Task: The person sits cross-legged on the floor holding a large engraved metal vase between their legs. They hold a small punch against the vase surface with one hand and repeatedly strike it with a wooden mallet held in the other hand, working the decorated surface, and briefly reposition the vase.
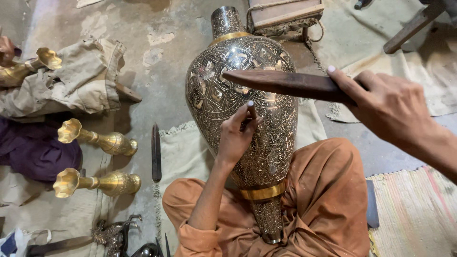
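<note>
A large engraved brass vase [223, 85] lies tilted across my lap, its neck pointing away and its foot by my knees. My left hand [235, 138] pinches a thin metal chisel [251, 112] with its tip set against the vase's patterned belly. My right hand [390, 107] grips a flat dark wooden mallet [285, 83], held level above the chisel and the vase. My legs are in orange cloth [328, 200].
Two small brass vases [102, 140] [97, 182] lie on the floor at left, a third [28, 66] on beige cloth. A dark metal tool [155, 152] lies beside a mat. A wooden box [285, 16] stands behind the vase. A striped rug [414, 209] is at right.
</note>
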{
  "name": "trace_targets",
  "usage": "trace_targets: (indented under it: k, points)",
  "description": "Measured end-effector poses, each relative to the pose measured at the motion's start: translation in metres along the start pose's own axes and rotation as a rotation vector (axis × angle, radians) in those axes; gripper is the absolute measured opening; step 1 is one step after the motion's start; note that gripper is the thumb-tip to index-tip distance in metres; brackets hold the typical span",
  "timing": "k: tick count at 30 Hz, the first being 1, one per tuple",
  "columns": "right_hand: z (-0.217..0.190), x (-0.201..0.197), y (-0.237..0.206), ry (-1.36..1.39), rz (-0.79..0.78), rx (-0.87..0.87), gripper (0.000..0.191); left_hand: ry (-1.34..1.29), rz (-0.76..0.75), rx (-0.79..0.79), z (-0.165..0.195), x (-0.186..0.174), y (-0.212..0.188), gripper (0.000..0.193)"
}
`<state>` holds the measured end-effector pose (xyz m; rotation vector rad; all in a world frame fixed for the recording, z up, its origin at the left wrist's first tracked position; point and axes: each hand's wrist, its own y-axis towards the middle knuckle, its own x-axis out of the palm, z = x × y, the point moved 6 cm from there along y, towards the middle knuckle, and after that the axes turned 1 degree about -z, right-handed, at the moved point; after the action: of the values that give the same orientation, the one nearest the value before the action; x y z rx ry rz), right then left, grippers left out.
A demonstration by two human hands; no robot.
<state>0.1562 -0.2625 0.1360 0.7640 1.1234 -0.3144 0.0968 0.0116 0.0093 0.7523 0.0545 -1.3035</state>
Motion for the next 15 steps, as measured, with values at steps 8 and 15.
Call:
trace_targets:
  k: [8, 15]
  points:
    - [-0.014, -0.017, 0.028, 0.224, 0.118, -0.047, 0.064, 0.022, -0.001, -0.025, 0.013, -0.003, 0.001, 0.018]
    - [-0.003, -0.012, 0.034, 0.407, 0.205, 0.059, 0.075, 0.007, 0.047, -0.051, 0.009, 0.001, -0.002, 0.029]
